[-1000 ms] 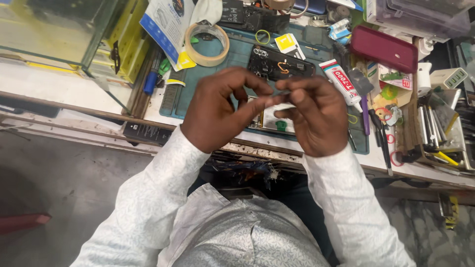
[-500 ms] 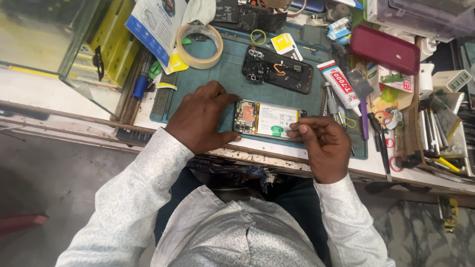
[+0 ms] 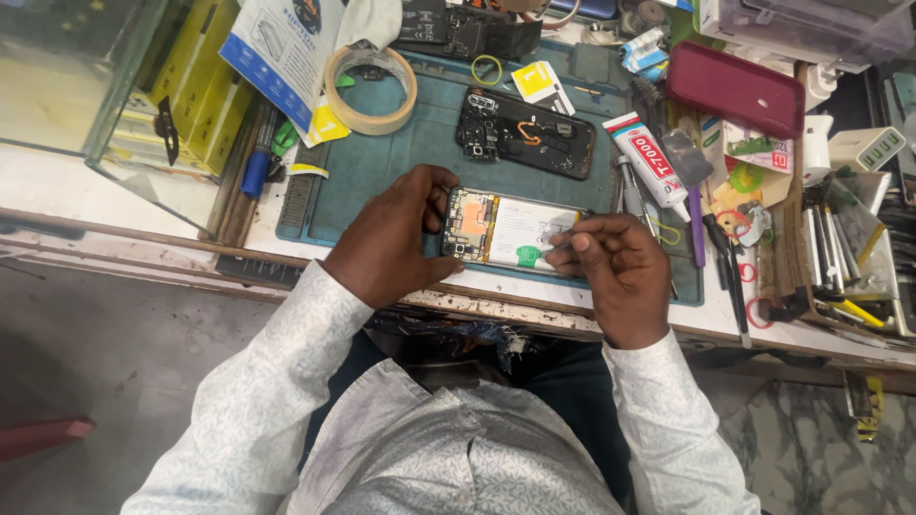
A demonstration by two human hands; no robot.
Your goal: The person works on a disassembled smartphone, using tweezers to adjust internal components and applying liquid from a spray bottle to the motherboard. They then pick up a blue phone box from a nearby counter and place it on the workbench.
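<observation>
An opened phone point(image 3: 510, 232) with its circuit board and white battery showing lies on the teal work mat point(image 3: 401, 162). My left hand point(image 3: 391, 238) grips the phone's left end, thumb and fingers around its edge. My right hand point(image 3: 615, 267) is at the phone's right end, with fingers pinched on a thin metal tool point(image 3: 565, 234) whose tip rests on the battery. A second opened black phone body point(image 3: 525, 133) lies farther back on the mat.
A roll of tape point(image 3: 372, 91) and a blue-and-white packet point(image 3: 281, 48) lie at the back left. A glue tube point(image 3: 647, 157), a maroon phone case point(image 3: 735, 91) and several tools point(image 3: 830, 248) crowd the right. A glass case point(image 3: 86, 86) stands left.
My hands came down from holding a small part in the air. The left hand now grips the opened phone on the mat, and the right hand has brought a thin tool onto it.
</observation>
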